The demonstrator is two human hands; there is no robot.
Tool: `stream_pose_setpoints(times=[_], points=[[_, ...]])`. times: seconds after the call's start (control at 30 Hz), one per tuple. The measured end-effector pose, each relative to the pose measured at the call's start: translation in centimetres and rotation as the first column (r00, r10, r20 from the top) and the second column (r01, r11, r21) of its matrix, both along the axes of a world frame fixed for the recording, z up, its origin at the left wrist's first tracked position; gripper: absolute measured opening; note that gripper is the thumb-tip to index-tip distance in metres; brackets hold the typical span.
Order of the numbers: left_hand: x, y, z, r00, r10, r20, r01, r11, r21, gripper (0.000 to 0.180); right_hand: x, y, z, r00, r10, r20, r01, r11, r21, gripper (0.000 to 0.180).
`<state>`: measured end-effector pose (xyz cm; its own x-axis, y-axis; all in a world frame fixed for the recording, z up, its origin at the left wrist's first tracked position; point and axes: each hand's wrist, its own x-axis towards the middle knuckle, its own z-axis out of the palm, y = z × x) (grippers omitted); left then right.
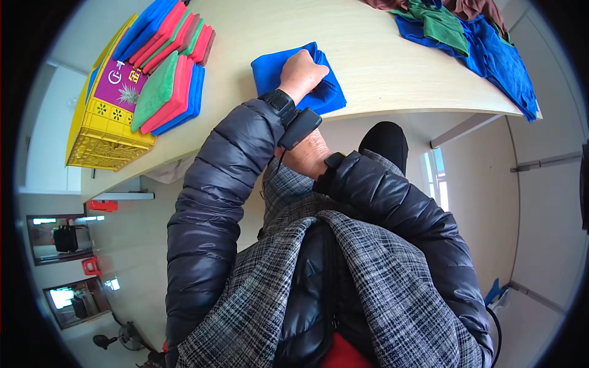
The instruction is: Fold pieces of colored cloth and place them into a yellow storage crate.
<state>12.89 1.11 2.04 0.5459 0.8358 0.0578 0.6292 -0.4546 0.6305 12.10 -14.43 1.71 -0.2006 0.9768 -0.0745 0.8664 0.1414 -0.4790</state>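
Observation:
A blue cloth (270,69), folded in layers, lies near the front edge of the table. My left hand (302,75) is closed over its middle, with curled fingers pressed into the fold at the cloth's right part. My right hand (305,153) sits lower, under my left wrist and just off the table's front edge. A black device strapped at the left wrist covers part of it, and its fingers are hidden. Both forearms wear dark padded sleeves.
At the left, a yellow crate (110,144) stands beside folded red, green and blue cloths (164,92), with more in a row (175,37) behind. Loose blue, green and brown cloths (491,61) heap at the far right, hanging over the edge of the pale table (374,67).

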Motion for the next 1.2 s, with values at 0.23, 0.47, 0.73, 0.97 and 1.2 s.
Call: stream_pose_setpoints(times=[0.23,0.47,0.73,0.97,1.2], points=[[-4.3,-0.9,3.5,0.964,-0.062,0.259,0.124,0.966,-0.228,0.034,-0.1,0.0,-4.3,0.994,-0.108,0.009,0.089,0.862,0.500,0.039],[-11.7,-1.1,-0.4,0.975,-0.212,0.066,0.162,0.884,0.439,0.037,-0.1,-0.1,-3.8,0.989,-0.113,0.097,0.055,0.883,0.466,0.069],[-12.2,-0.9,-3.5,0.953,-0.285,-0.103,0.302,0.859,0.413,0.052,0.2,-1.7,-1.8,0.987,-0.015,0.159,-0.055,0.902,0.427,0.061],[-12.3,-1.9,-3.7,0.916,-0.166,-0.364,0.360,0.739,0.569,0.056,2.9,2.6,2.4,0.975,-0.179,-0.130,0.220,0.849,0.479,0.053],[-12.5,-0.5,-4.7,0.954,-0.198,-0.227,0.290,0.809,0.512,0.058,5.2,5.6,-3.6,0.903,-0.406,0.141,0.270,0.792,0.548,0.058]])
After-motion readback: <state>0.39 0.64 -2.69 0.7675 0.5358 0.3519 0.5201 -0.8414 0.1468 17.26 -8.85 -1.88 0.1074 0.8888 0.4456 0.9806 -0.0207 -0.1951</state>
